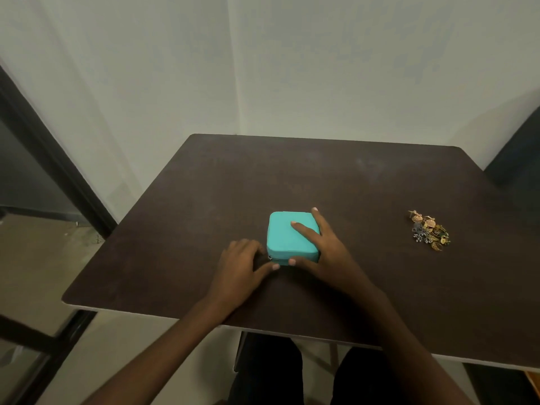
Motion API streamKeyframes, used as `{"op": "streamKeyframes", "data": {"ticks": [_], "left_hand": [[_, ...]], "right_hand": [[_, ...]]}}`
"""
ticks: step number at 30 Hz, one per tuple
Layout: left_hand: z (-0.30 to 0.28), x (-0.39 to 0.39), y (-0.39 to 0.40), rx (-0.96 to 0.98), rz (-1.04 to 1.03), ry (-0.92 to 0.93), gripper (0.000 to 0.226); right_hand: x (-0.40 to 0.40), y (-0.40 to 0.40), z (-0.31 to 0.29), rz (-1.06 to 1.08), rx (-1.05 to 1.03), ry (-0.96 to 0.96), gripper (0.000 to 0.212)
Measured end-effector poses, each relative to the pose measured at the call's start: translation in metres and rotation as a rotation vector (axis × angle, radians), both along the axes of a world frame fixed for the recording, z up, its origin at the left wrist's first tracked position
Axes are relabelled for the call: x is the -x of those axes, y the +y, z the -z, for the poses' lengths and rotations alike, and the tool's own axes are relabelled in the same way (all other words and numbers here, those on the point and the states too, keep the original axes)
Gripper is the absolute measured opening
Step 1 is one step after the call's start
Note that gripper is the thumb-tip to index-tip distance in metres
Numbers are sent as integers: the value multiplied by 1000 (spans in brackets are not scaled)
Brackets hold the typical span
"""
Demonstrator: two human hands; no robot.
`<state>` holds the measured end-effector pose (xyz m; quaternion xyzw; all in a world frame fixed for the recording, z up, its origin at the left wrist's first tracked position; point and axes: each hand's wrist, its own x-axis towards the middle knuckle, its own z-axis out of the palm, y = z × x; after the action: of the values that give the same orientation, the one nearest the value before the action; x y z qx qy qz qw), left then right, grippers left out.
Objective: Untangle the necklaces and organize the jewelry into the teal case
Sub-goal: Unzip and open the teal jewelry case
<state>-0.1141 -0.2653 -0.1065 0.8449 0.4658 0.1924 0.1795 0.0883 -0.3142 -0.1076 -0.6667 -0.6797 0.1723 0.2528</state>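
Observation:
A closed square teal case (285, 232) lies near the middle of the dark table. My right hand (327, 255) grips it: fingers spread over the lid and right side, thumb on the front edge. My left hand (242, 264) is at the case's front left corner, fingers curled at the small zipper pull (269, 257), thumb on the table under the front edge. A tangled heap of gold and silver jewelry (429, 233) lies far to the right, apart from both hands.
The dark brown table (321, 176) stands in a corner of pale walls. Its near edge runs just above my knees. A dark door frame (43, 159) is on the left, and a dark object (520, 159) stands at the right edge.

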Motion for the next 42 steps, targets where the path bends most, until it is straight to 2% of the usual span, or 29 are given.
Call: {"op": "streamKeyframes", "data": {"ticks": [4,9,13,17,24,30,31,32,34,36,39,42], "left_hand": [[9,5,9,-91,77,8,23],[19,12,13,-250,152,47,38],[14,14,25,-213,149,51,36],[11,11,46,-167,90,25,17],[3,-21,83,-80,-45,23,16],[6,-27,86,-64,-75,14,13],[7,-24,85,-43,-51,-7,18],[6,-20,82,-16,-3,-32,35],[1,-8,73,20,174,-57,69],[-4,3,63,56,363,4,90],[-7,10,52,193,449,136,108],[-7,1,48,159,395,71,105]], "right_hand": [[1,-2,0,-4,-20,17,76],[2,-2,1,-6,-22,39,74],[-1,-2,2,-17,-26,41,72],[-2,-1,3,-34,-24,56,70],[-3,-2,3,-35,-38,68,70],[-2,-2,5,-43,-65,100,69],[-2,-2,5,-44,-69,101,69],[-3,-2,6,-46,-73,100,69],[-3,-3,6,-51,-77,106,70],[-2,-5,5,-45,-70,141,75],[-3,-5,6,19,-23,282,97],[-4,-5,6,56,47,402,113]]}}
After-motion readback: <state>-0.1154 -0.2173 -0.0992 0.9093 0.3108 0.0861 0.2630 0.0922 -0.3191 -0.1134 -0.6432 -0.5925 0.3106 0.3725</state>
